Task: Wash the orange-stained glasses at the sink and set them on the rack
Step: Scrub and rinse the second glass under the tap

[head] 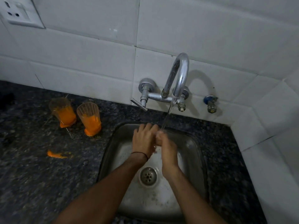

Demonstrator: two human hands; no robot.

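Two clear ribbed glasses smeared with orange stand on the dark granite counter left of the sink: one [62, 113] farther left, the other [90, 121] nearer the basin, each with orange pooled at its base. My left hand [143, 139] and my right hand [166, 147] are pressed together over the steel sink [192, 143], under a thin stream of water from the chrome tap [179, 76]. The left hand's fingers lie spread over the right hand's curled fingers. I see no glass in either hand.
An orange smear [56, 154] lies on the counter [40, 175] in front of the glasses. The drain [148, 176] sits mid-basin. A tap lever [139, 104] sticks out left, and a small blue-topped valve [211, 102] is on the tiled wall. A socket plate [19, 12] is at top left.
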